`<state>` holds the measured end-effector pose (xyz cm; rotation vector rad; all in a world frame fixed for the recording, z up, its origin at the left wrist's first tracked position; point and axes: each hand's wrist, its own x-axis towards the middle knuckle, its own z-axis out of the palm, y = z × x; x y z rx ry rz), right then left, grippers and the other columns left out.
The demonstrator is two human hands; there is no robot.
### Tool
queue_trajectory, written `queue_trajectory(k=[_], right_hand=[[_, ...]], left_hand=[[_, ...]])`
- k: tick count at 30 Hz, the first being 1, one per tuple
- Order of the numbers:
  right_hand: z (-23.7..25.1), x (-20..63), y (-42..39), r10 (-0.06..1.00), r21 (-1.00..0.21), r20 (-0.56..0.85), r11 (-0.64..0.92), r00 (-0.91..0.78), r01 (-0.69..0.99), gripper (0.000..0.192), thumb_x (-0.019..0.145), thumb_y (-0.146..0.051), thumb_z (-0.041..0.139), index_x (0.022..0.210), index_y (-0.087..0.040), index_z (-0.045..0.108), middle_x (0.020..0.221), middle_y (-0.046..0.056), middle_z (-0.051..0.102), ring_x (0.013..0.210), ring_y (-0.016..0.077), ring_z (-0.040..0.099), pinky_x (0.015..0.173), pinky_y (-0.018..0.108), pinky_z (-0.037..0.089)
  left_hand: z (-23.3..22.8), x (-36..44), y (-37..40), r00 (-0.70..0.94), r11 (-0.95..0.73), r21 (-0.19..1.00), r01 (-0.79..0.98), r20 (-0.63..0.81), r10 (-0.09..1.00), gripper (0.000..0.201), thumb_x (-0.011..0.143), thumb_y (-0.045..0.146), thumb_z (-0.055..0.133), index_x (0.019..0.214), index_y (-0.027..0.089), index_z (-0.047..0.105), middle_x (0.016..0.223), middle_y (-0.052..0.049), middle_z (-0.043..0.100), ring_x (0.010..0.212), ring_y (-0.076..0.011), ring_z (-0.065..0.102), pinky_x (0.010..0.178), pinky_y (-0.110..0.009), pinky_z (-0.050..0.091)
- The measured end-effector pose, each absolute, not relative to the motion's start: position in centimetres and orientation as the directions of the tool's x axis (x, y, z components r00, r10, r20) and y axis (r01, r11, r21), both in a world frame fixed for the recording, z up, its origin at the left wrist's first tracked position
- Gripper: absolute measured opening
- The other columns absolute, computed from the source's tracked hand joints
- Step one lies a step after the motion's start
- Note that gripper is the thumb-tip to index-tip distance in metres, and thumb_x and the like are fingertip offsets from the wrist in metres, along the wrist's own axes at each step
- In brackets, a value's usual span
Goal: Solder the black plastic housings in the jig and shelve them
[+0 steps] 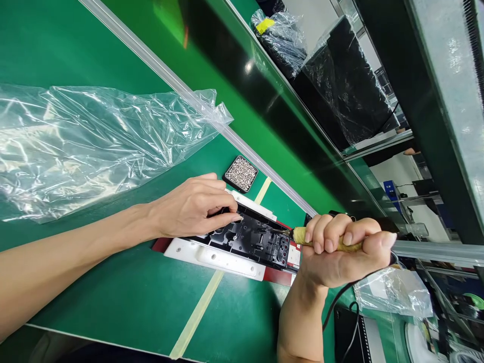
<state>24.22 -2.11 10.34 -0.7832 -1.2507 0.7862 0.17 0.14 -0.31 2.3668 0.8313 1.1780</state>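
Your left hand (192,206) rests curled on the black plastic assembly (249,239), its fingertips pinching something too small to tell, while your right hand (340,249) is closed in a fist around the electric screwdriver (302,236), whose tip points at 9 o'clock into the part. The assembly lies on the green counter (132,297) between both hands, in a white frame (215,258). It looks light and stiff, with thin ribs that may crack, so hold it by the frame edges. I count one assembly, one screwdriver, one tray of screws (241,174) at 12 o'clock, and one large plastic bag (94,141) at 10 o'clock.
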Motion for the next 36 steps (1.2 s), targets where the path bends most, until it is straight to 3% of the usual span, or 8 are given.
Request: queue_trajectory(k=[12,23,36], right_hand=[[9.7,23.5,-2.2,0.848,-0.844,0.506,0.524,0.155,-0.113,0.046,0.102,-0.041,0.037,0.062,-0.019,0.046,0.043,-0.006,0.037,0.03,0.0081,0.033,0.03,0.023,0.036],[10.3,22.5,-2.1,0.871,-0.874,0.438,0.47,0.222,-0.121,0.041,0.097,-0.034,0.045,0.059,-0.02,0.038,0.041,-0.008,0.032,0.031,0.0071,0.027,0.03,0.02,0.031],[9.7,22.7,-1.9,0.862,-0.858,0.455,0.491,0.224,-0.148,0.044,0.099,-0.043,0.049,0.063,-0.02,0.04,0.044,-0.009,0.032,0.033,0.0055,0.029,0.033,0.019,0.034]], left_hand=[[-0.1,0.3,0.1,0.482,-0.752,0.558,0.35,0.581,0.655,0.016,0.099,0.029,0.062,0.089,0.019,0.069,0.062,0.004,0.054,0.062,-0.0127,0.047,0.072,-0.032,0.036],[-0.4,0.1,0.1,0.494,-0.748,0.566,0.347,0.567,0.659,0.013,0.098,0.029,0.065,0.091,0.019,0.07,0.06,0.005,0.046,0.06,-0.0116,0.044,0.069,-0.032,0.035],[-0.4,0.0,0.1,0.496,-0.745,0.571,0.346,0.563,0.662,0.007,0.095,0.025,0.069,0.092,0.019,0.068,0.06,0.006,0.048,0.06,-0.011,0.046,0.069,-0.032,0.034]])
